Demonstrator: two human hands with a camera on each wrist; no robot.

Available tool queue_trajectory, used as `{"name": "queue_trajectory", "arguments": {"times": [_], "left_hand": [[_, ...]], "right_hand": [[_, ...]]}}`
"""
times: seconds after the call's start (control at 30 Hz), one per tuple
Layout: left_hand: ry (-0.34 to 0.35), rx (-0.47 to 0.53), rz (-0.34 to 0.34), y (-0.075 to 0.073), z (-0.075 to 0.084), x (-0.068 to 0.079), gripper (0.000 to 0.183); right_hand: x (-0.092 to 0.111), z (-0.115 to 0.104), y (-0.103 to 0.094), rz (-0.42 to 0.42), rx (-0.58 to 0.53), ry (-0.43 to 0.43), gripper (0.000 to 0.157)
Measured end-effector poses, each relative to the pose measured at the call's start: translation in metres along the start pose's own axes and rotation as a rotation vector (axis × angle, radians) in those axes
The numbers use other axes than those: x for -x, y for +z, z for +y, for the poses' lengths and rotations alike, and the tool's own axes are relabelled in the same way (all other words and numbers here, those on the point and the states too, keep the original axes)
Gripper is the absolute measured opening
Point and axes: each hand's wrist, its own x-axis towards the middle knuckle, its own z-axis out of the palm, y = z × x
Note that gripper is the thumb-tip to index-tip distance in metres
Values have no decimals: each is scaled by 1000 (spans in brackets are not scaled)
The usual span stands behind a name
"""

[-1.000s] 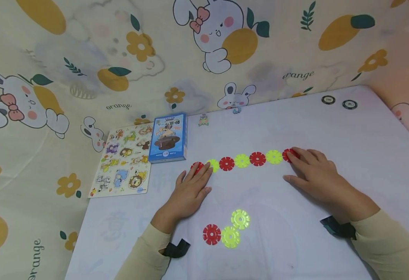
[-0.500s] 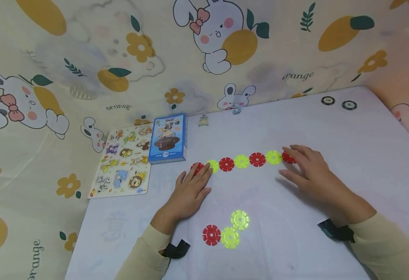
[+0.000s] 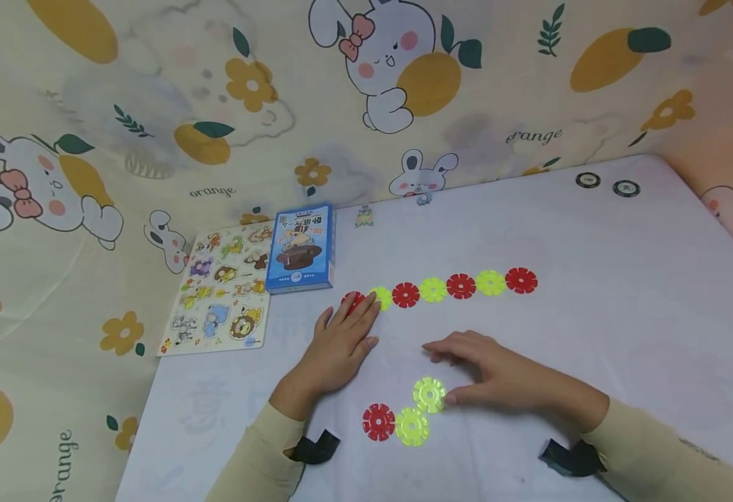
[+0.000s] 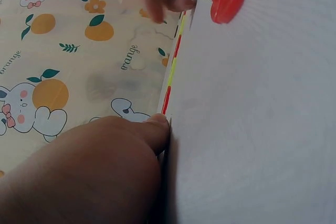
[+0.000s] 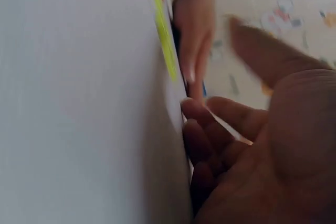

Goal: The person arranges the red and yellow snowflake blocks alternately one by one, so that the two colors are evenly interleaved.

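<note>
A row of red and yellow-green notched plastic discs runs across the table, ending at the right with a red disc (image 3: 521, 280). My left hand (image 3: 337, 348) lies flat at the row's left end, its fingers over a red disc (image 3: 351, 301) and a yellow-green disc (image 3: 381, 298). Nearer the front lie three loose discs: a red one (image 3: 379, 422), a yellow-green one (image 3: 412, 427) and another yellow-green disc (image 3: 429, 395). Beside that last one, my right hand (image 3: 498, 373) is spread with nothing between thumb and fingers, thumb tip close to the disc's edge.
A blue box (image 3: 301, 247) stands at the back left, partly over an animal sticker board (image 3: 215, 300). Two small figures, one a greenish figure (image 3: 364, 215), sit along the back edge. At the back right lie two black round pieces, including a black ring-like disc (image 3: 626, 188).
My right hand has left the row's right-end red disc and moved left and toward the front, to the loose yellow-green discs. The left hand stays where it was.
</note>
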Motion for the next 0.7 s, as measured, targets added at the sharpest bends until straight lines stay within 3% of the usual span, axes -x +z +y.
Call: {"name": "queue_trajectory", "arguments": {"times": [0.13, 0.23, 0.47, 0.7], "left_hand": [[-2, -5, 9, 0, 0, 0, 63], [1, -7, 11, 1, -1, 0, 64], [-1, 1, 11, 2, -2, 0, 64], [4, 0, 11, 3, -2, 0, 64]], "right_hand": [[-6, -7, 12, -16, 157, -47, 59], [-8, -9, 14, 5, 155, -27, 46], [-5, -3, 0, 73, -149, 98, 22], [7, 23, -37, 307, -272, 163, 21]]}}
